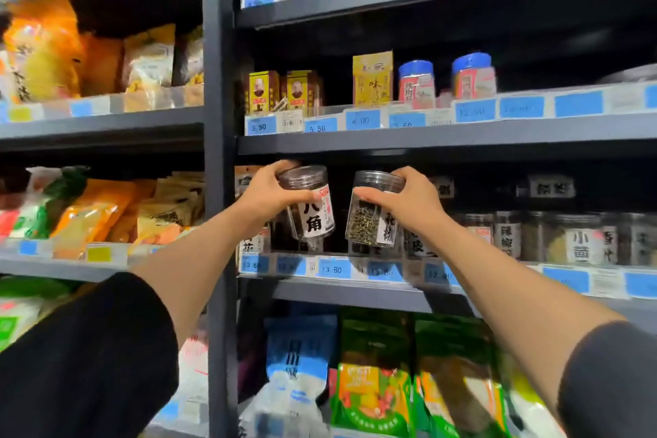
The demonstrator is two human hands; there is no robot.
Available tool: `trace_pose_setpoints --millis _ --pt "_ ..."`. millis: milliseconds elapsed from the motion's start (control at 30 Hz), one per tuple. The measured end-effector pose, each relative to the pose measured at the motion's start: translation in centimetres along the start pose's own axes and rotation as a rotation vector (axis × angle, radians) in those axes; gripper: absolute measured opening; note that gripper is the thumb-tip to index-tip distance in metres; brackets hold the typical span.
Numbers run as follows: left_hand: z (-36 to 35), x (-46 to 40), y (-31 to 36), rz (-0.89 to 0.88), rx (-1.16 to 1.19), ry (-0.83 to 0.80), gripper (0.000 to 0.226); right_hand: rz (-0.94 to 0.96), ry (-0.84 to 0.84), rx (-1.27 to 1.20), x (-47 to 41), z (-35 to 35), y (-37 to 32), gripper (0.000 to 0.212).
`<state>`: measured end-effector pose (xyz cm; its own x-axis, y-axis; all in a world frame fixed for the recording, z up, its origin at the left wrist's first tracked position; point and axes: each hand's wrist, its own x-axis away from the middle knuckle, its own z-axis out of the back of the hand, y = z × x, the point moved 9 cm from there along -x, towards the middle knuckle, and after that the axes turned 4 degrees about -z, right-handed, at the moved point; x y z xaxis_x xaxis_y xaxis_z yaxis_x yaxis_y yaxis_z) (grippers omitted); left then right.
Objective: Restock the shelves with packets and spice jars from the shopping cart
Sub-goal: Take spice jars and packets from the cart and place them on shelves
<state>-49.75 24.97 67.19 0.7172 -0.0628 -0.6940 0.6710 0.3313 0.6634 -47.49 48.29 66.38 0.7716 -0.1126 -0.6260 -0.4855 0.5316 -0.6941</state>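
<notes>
I am gripping a spice jar (308, 204) in my left hand (273, 194) and another jar (373, 210) in my right hand (409, 203), both not yet on the shelf (355, 290); its right side is already holding jars

You've got a grey shelf (355, 290) w/ spice jars (576, 240) lined along its front edge; the shelf above (426, 137) carries boxes (265, 91) & blue-lid tubs (416, 83).

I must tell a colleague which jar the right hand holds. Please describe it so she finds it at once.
On the dark metal shelf unit, look at the third shelf down, where two hands hold jars. The right hand grips a clear plastic jar of small greenish seeds; the other held jar has dark brown contents.
</notes>
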Motion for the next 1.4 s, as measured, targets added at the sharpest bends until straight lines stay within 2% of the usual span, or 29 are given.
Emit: trace_pose_setpoints --millis 67,167,233,400,567,700,933,1100,1233,1300,1400 --pt "-0.4 -1.0 -0.4 0.009 -0.041 -0.045 0.059 -0.012 -0.003 0.005 -0.8 -0.5 0.8 0.067" --pt "-1.5 -1.8 -1.6 0.050 -0.100 -0.111 0.067 -0.034 0.017 0.040 -1.6 -0.9 2.2 0.084" --pt "-2.5 -1.8 -2.5 0.081 -0.134 -0.165 0.066 -0.040 0.017 0.064 -1.8 -1.1 3.0 0.087" --pt "-3.7 -1.2 -4.4 0.161 -0.258 -0.263 0.042 -0.045 0.033 0.056 -1.7 -1.1 4.8 0.081" --pt "-3.8 -1.4 -4.4 0.152 -0.408 -0.326 0.064 -0.030 0.057 0.022 -1.7 -0.8 5.2 0.061" --pt "-2.9 -1.5 -4.5 0.174 -0.450 -0.363 0.064 -0.027 0.094 -0.018 -1.3 -0.5 5.4 0.075" --pt "-3.2 -0.7 -5.1 0.171 -0.585 -0.507 0.064 -0.022 0.103 -0.047 -1.3 -0.6 6.0 0.080" --pt "-3.2 -0.8 -5.7 0.018 -0.796 -0.427 0.075 -0.008 0.099 -0.052 -1.3 -0.6 6.0 0.069" --pt "-3.5 -0.4 -5.5 -0.096 -0.885 -0.376 0.074 -0.004 0.057 -0.142 -1.4 -0.8 6.0 0.036" --pt "-3.5 -0.1 -5.5 -0.122 -0.948 -0.357 0.073 -0.026 0.023 -0.200 -1.5 -0.9 6.0 0.025" --pt "-3.7 0.3 -5.3 -0.148 -0.863 -0.353 0.067 -0.083 -0.048 -0.314 -1.6 -1.1 6.2 0.018"
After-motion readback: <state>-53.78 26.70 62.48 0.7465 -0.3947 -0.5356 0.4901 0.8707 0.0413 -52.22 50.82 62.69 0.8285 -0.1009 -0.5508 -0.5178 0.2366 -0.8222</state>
